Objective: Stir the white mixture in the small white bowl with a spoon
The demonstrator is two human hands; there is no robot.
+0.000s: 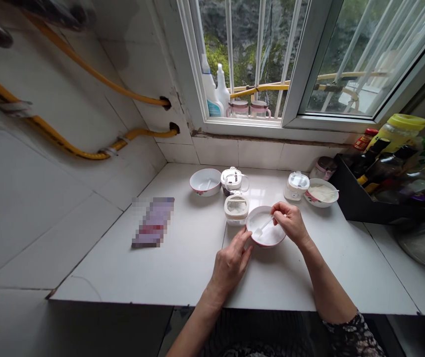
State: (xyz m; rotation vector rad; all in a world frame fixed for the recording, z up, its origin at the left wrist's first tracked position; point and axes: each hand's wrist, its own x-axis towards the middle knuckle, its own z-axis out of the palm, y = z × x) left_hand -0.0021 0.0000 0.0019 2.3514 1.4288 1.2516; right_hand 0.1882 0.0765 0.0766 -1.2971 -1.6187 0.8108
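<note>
My right hand point(290, 223) pinches the handle of a small white spoon point(265, 226), its head down inside a white bowl point(268, 245) with a pinkish-red rim. White contents seem to lie in the bowl, but what they are I cannot tell. Fingers and thumb of my left hand point(232, 261) rest against the bowl's left side, holding it on the counter. Just left of the bowl stands a clear seasoning jar point(236, 210) with a pale lid frame and white contents. Behind that jar is another seasoning jar point(231, 179) with dark contents and its clear lid raised.
An empty-looking flowered bowl point(205, 182) sits back left. A lidded jar point(296, 186) and a bowl of pale food point(321, 193) are back right, beside a black box of bottles point(368, 198). A blurred purple packet point(155, 223) lies left on the white counter point(123, 277).
</note>
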